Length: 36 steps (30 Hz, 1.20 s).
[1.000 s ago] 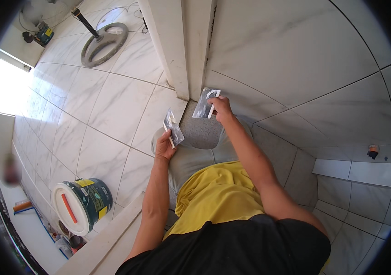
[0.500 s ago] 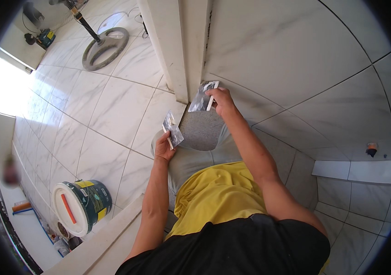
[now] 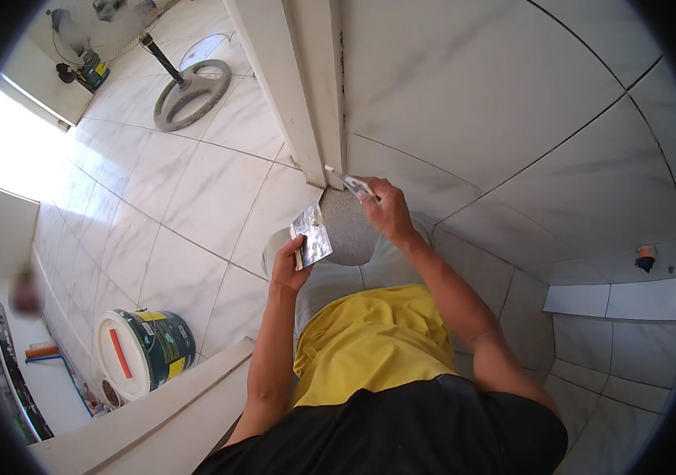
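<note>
My left hand is closed around the pale grip of a flat metal putty knife, its shiny blade facing up with a dab of pale paste on it. My right hand grips a second putty knife, tilted so that it shows almost edge-on. The tip of this one is at the lower part of the whitish door frame; whether it touches, I cannot tell. Below both hands lies a grey speckled surface between my knees.
A dark green bucket with a white lid stands at the lower left. A grey ring-shaped stand base is on the tiled floor at the far left. Large marbled tiles cover the wall on the right, where a short pipe stub sticks out.
The right putty knife has turned from blade-flat to edge-on and come down slightly, closer to the left one. My left hand has moved a little right and down, its blade turned more upward.
</note>
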Motion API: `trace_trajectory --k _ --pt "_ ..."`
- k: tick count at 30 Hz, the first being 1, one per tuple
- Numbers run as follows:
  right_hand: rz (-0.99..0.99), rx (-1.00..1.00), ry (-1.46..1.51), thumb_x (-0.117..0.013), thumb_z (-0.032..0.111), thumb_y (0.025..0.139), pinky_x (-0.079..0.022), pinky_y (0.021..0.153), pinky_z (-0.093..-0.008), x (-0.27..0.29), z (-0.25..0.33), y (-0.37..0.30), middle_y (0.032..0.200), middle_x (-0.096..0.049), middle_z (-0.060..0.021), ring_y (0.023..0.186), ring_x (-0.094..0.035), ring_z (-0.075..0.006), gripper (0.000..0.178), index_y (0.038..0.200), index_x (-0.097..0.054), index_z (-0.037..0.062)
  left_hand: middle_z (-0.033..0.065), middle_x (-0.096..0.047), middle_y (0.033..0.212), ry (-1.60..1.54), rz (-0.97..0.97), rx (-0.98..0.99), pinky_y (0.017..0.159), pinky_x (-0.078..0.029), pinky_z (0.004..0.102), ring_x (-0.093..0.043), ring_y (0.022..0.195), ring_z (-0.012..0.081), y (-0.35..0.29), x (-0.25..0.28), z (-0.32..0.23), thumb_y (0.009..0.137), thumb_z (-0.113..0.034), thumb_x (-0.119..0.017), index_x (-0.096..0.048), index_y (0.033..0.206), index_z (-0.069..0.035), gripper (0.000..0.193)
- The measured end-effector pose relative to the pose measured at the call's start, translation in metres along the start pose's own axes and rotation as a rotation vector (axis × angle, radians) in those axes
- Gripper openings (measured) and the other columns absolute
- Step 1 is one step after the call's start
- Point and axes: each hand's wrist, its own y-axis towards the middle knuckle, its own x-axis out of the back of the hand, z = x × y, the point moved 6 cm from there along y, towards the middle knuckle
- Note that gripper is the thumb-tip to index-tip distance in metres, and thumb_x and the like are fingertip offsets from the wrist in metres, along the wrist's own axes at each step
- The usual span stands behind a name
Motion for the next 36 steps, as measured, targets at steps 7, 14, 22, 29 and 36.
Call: trace_trajectory --k 7,14,22,29,36 --pt "0.184 0.484 -0.391 -0.056 -0.003 0.07 -0.034 0.084 -0.0309 -0.026 0.034 -0.036 0.111 -0.064 0.0013 0.098 -0.051 -0.0161 0.047 0.113 -0.064 0.0149 0.0105 -0.067 0.087 -0.186 0.074 0.077 0.054 -0.06 0.0274 -0.068 0.072 0.019 -0.015 -0.03 -0.037 0.091 -0.009 -0.049 -0.057 0.099 0.0 0.015" --pt "0.144 -0.04 -0.193 -0.058 0.0 0.077 -0.046 0.069 -0.0359 -0.044 -0.085 -0.015 0.096 -0.065 -0.0072 0.076 -0.06 -0.0242 0.03 0.106 -0.063 0.0047 0.0097 -0.067 0.096 -0.171 0.116 -0.061 0.071 -0.059 0.0289 -0.067 0.083 0.0186 -0.006 -0.009 -0.07 0.092 -0.011 -0.05 -0.058 0.102 -0.002 0.016" --pt "-0.085 -1.232 0.641 -0.062 -0.001 0.071 -0.053 0.061 -0.0442 -0.103 -0.251 -0.018 0.081 -0.057 -0.011 0.072 -0.06 -0.0273 0.016 0.087 -0.057 0.0 0.0066 -0.067 0.098 -0.176 0.037 -0.017 0.072 -0.058 0.0335 -0.067 0.087 0.0192 0.012 0.054 -0.019 0.092 -0.016 -0.051 -0.058 0.108 -0.008 0.019" --pt "-0.069 -1.336 0.782 -0.062 -0.002 0.072 -0.054 0.065 -0.0457 -0.131 -0.317 -0.01 0.087 -0.057 -0.0105 0.077 -0.06 -0.0269 0.02 0.091 -0.057 0.0025 0.0096 -0.067 0.098 -0.321 0.065 0.083 0.065 -0.059 0.0356 -0.067 0.087 0.0213 0.022 0.063 -0.021 0.093 -0.015 -0.048 -0.057 0.108 -0.006 0.02" --pt "-0.086 -1.38 0.736 -0.06 -0.003 0.072 -0.054 0.069 -0.0459 -0.15 -0.321 -0.01 0.089 -0.057 -0.0102 0.078 -0.06 -0.0272 0.024 0.095 -0.056 0.003 0.0108 -0.064 0.104 -0.44 0.103 0.117 0.08 -0.056 0.0377 -0.065 0.093 0.0224 0.023 0.072 -0.026 0.092 -0.011 -0.049 -0.053 0.113 -0.004 0.022"
